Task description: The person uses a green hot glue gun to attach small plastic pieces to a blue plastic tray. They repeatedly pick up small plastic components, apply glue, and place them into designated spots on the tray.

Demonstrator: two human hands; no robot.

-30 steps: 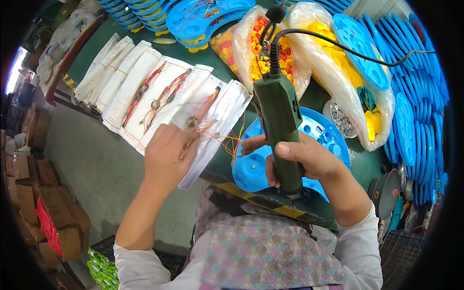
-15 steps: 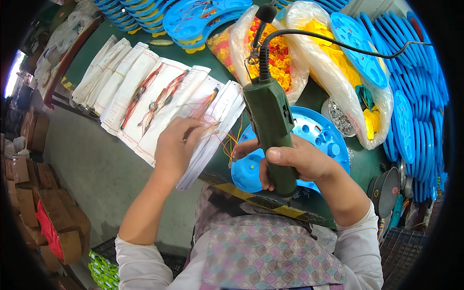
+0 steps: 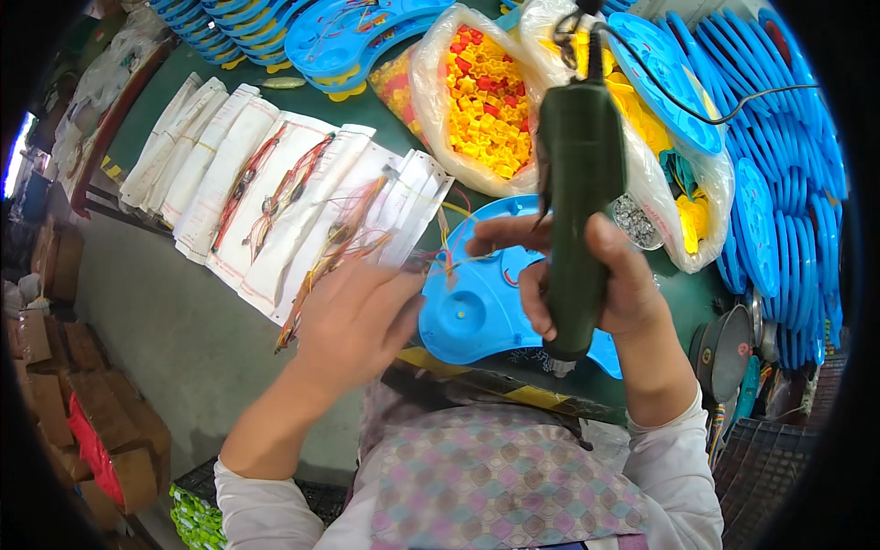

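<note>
My right hand (image 3: 632, 289) grips a dark green electric screwdriver (image 3: 584, 202), its thumb on the near side and its index finger stretched out to the left. The tool hangs upright over a blue plastic panel (image 3: 463, 316) with round recesses, which lies at the table's front edge. At the left edge of this panel, my left hand (image 3: 357, 316) is blurred, its fingers closed on thin coloured wires (image 3: 442, 264) that stick out past the fingertips over the panel. Left of it, bundles of wires (image 3: 286, 188) rest on white paper sheets (image 3: 211, 188).
Behind the panel stands a plastic bag (image 3: 431, 87) of small yellow and red pieces. A second bag (image 3: 720, 206) holds yellow parts. Stacks of blue panels (image 3: 793, 220) rise at the right, beside a metal bowl of screws (image 3: 632, 220). Cardboard boxes (image 3: 110, 412) stand at lower left.
My left hand has moved right and nearer from the paper sheets, bringing wires to the panel. The screwdriver and my right hand have shifted right. More wires now show along the papers' near edge.
</note>
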